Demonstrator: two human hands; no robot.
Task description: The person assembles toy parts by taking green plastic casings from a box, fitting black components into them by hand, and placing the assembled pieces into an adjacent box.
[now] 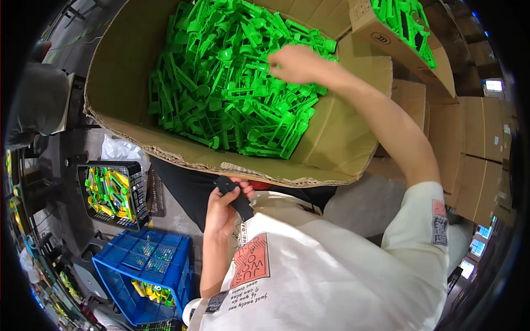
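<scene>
My right hand (295,63) closes on green plastic parts (232,83) in the still-heaped carton (342,138); left hand (223,207) grips a black piece (234,196).

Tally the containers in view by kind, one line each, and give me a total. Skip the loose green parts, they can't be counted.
Open cardboard boxes holding green plastic parts: 2, the large box and the smaller box at upper right
Black mesh basket: 1
Blue plastic crate: 1
Total: 4

The flat cartons stacked at right are too unclear to count.
</scene>
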